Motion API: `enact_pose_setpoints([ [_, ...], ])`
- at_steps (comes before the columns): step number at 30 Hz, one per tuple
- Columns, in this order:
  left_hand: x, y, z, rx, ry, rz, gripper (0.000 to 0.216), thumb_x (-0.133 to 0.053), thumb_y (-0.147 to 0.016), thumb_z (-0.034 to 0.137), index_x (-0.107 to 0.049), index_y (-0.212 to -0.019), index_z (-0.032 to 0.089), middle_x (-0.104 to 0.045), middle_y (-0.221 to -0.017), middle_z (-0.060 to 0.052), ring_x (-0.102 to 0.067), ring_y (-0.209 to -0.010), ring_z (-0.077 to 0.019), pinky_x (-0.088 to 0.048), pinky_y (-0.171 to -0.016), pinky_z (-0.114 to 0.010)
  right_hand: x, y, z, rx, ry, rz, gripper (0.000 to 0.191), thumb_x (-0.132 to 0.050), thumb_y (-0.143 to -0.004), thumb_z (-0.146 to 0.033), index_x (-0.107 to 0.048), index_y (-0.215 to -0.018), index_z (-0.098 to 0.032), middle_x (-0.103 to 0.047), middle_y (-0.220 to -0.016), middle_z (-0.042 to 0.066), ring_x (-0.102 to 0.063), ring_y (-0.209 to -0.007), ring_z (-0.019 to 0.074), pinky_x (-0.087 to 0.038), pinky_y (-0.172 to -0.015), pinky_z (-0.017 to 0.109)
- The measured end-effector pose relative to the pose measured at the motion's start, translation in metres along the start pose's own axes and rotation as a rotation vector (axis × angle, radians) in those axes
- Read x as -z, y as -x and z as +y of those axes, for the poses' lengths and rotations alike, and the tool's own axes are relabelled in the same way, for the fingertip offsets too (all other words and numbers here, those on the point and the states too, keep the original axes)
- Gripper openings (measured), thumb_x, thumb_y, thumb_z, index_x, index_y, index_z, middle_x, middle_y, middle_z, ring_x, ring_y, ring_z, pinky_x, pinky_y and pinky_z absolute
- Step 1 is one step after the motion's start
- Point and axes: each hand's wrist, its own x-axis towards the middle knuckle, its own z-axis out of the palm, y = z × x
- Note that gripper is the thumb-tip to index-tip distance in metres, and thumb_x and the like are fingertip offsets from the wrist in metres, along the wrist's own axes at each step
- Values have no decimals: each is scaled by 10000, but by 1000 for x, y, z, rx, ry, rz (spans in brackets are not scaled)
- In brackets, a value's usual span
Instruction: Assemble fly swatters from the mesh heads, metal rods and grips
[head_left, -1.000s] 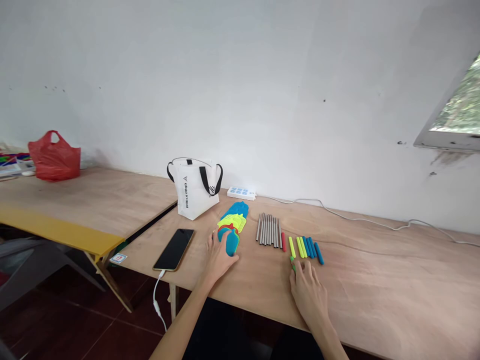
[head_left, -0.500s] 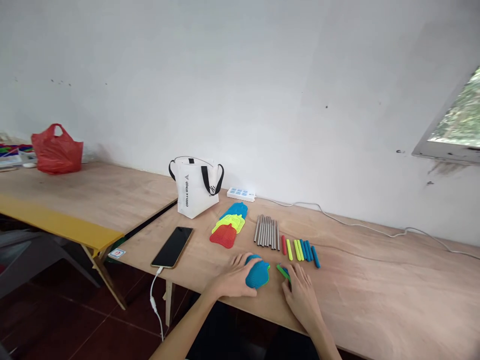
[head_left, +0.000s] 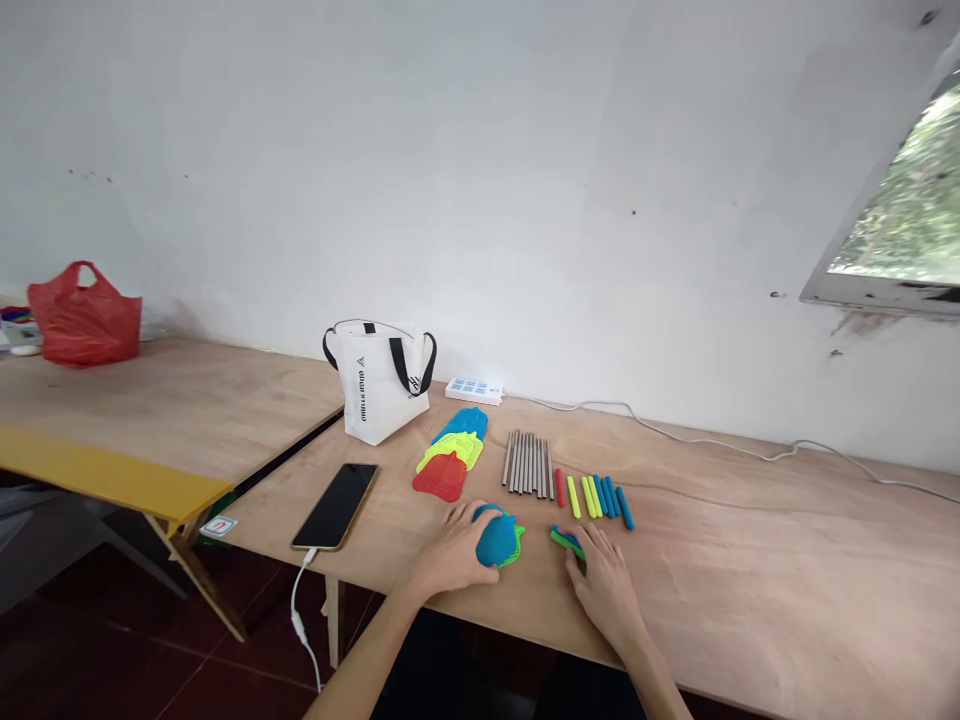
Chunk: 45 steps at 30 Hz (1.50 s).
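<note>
My left hand (head_left: 454, 552) is curled round a blue fly swatter head (head_left: 495, 542) near the front edge of the table. A green swatter head (head_left: 519, 546) peeks out from under the blue one. To the right, my right hand (head_left: 606, 585) has its fingers bent over a green stick (head_left: 564, 544) and a blue one, both partly hidden. Beyond the left hand, red (head_left: 441, 478), yellow (head_left: 471, 447) and blue (head_left: 469, 421) swatter heads overlap in a row. Several metal tubes (head_left: 529, 465) lie beside them, followed by red (head_left: 560, 488), yellow (head_left: 574, 497) and blue (head_left: 625, 508) sticks.
A phone (head_left: 336, 507) with a white cable (head_left: 298, 622) lies at the left front. Behind it stands a white bag (head_left: 382, 385) with black handles, beside a power strip (head_left: 473, 391). A grey cord (head_left: 675, 432) runs along the wall. On the neighbouring table sits a red plastic bag (head_left: 88, 325).
The view has swung slightly to the right. More of the green swatter head shows under the blue one, and my hands are a little farther apart.
</note>
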Motion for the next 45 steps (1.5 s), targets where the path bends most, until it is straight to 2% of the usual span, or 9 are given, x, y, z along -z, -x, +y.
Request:
enact_pose_setpoints([
  [10,46,16,-40,136,-44,-81,764,-701,-631,303,-507,-1369,290,-519,-1431,-69,-494,-1323,-335,-421,-1109,-444,32,5,57,-257,178,-99,392,-457,-853,-149,-658,-1178,-239,-665,-1185,70,-644,-1084,229,-452,-892,343],
  [15,54,17,-58,159,-80,-51,755,-656,-665,290,-481,-1400,293,-497,-1472,-60,-440,-1389,-318,-369,-1158,-447,43,7,81,-340,282,-192,456,-451,-852,-160,-656,-1239,-288,-663,-1206,61,-625,-1147,247,-458,-874,383],
  [18,48,14,-63,131,-65,-77,775,-644,-715,329,-420,-1457,308,-403,-1556,-52,-335,-1472,-307,-291,-1213,-444,39,3,69,-306,283,-142,436,-441,-896,-203,-630,-1277,-297,-637,-1306,68,-576,-1227,259,-436,-917,416],
  [23,40,10,-59,106,-67,-29,740,-716,-734,526,-470,-1405,339,-421,-1534,-54,-342,-1453,-336,-300,-1191,-467,29,-34,6,-62,285,26,344,-376,-993,-250,-658,-1188,-273,-679,-1239,80,-583,-1176,250,-399,-890,373],
  [27,39,12,-58,60,-10,-8,768,-747,-721,473,-463,-1420,329,-453,-1506,-60,-408,-1414,-327,-343,-1166,-430,23,-85,-30,-48,320,-114,315,-393,-989,-193,-659,-1153,-232,-689,-1226,92,-599,-1154,231,-372,-917,346],
  [31,33,9,-70,117,-1,85,817,-700,-743,612,-438,-1448,294,-389,-1549,-92,-368,-1449,-343,-330,-1177,-446,13,-117,-34,-94,342,-153,288,-423,-979,-192,-665,-1132,-162,-703,-1178,143,-635,-1103,246,-383,-892,349],
  [37,37,-36,-83,471,-183,379,856,-505,-869,695,-329,-1515,162,-323,-1594,-218,-288,-1488,-414,-289,-1168,-514,6,-125,-32,-156,392,-200,316,-432,-941,-135,-701,-1102,-94,-713,-1142,219,-652,-1099,274,-384,-887,360],
  [41,47,-62,-82,565,-201,272,927,-576,-818,689,-343,-1507,116,-403,-1539,-266,-367,-1434,-455,-338,-1115,-533,6,-121,-35,-151,416,-201,308,-447,-925,-111,-733,-1038,-100,-726,-1080,229,-660,-1069,288,-376,-905,379],
  [45,40,-66,-75,490,-248,227,739,-573,-837,592,-466,-1432,167,-511,-1459,-209,-468,-1358,-409,-378,-1091,-487,3,-103,-39,-97,394,-194,270,-487,-920,-111,-747,-993,-127,-738,-1006,211,-654,-1061,305,-373,-919,393],
])
